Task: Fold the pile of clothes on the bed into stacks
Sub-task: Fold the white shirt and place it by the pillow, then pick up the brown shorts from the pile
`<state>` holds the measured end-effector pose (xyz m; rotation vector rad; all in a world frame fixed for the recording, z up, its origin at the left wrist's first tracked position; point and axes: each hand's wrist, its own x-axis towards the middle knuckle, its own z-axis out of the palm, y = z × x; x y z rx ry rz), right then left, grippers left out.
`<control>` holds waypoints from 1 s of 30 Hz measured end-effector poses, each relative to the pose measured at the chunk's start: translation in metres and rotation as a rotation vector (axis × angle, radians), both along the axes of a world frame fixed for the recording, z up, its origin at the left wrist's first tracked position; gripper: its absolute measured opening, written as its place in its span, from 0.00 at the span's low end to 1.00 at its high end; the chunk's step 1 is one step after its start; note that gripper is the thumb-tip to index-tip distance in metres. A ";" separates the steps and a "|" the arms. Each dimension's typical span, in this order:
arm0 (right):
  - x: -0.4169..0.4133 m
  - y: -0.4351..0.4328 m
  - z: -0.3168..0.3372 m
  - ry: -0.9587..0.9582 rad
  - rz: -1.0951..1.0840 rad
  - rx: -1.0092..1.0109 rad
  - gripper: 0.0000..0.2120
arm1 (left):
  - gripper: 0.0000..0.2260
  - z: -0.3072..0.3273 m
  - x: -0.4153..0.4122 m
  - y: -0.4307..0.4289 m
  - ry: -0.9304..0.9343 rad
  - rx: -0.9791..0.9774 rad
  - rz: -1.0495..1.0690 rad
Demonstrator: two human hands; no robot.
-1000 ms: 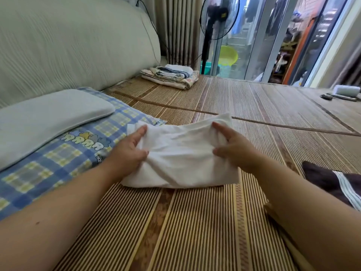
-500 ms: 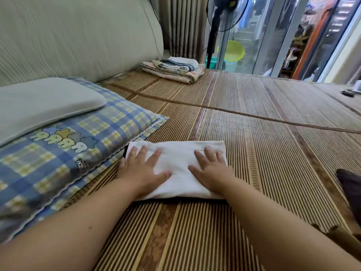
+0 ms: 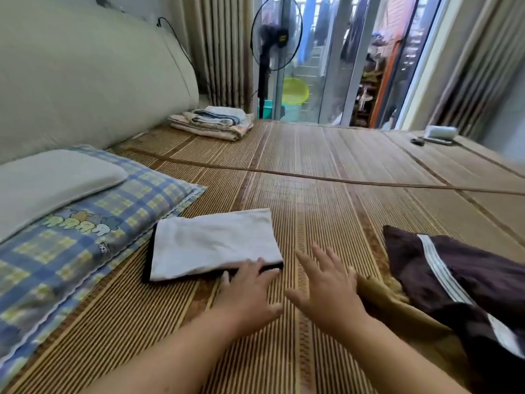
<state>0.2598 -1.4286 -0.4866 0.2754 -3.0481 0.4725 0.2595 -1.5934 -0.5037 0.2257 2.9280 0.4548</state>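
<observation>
A folded white cloth (image 3: 214, 243) is observed lying flat on the bamboo mat (image 3: 326, 200), atop a dark layer showing at its edges, just beside the checked pillow (image 3: 93, 223). The left hand (image 3: 250, 294) is placed palm down, fingertips touching the cloth's near right corner; nothing is gripped. The right hand (image 3: 326, 288) is held above the mat with fingers spread apart, empty. A dark brown garment with a white stripe (image 3: 454, 280) is noted to the right. A folded stack (image 3: 213, 122) is seen far back by the headboard cushion (image 3: 85, 75).
</observation>
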 end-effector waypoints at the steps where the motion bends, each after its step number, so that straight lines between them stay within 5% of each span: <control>1: 0.021 0.019 0.007 -0.014 -0.025 0.005 0.35 | 0.33 0.003 0.016 0.021 -0.011 0.029 -0.022; 6: 0.112 0.110 0.039 -0.036 -0.149 0.023 0.28 | 0.32 0.018 0.082 0.117 -0.056 0.195 -0.137; 13: 0.196 0.208 0.056 0.022 -0.405 -0.009 0.28 | 0.33 0.048 0.133 0.219 0.048 0.191 -0.345; 21: 0.209 0.278 0.052 -0.092 -0.629 -0.075 0.36 | 0.32 0.064 0.125 0.291 0.220 -0.024 -0.442; 25: 0.199 0.302 0.051 -0.140 -0.699 -0.104 0.22 | 0.33 0.055 0.096 0.302 0.153 -0.190 -0.402; 30: 0.193 0.305 0.044 -0.083 -0.639 -0.230 0.18 | 0.24 0.050 0.079 0.293 0.179 -0.337 -0.494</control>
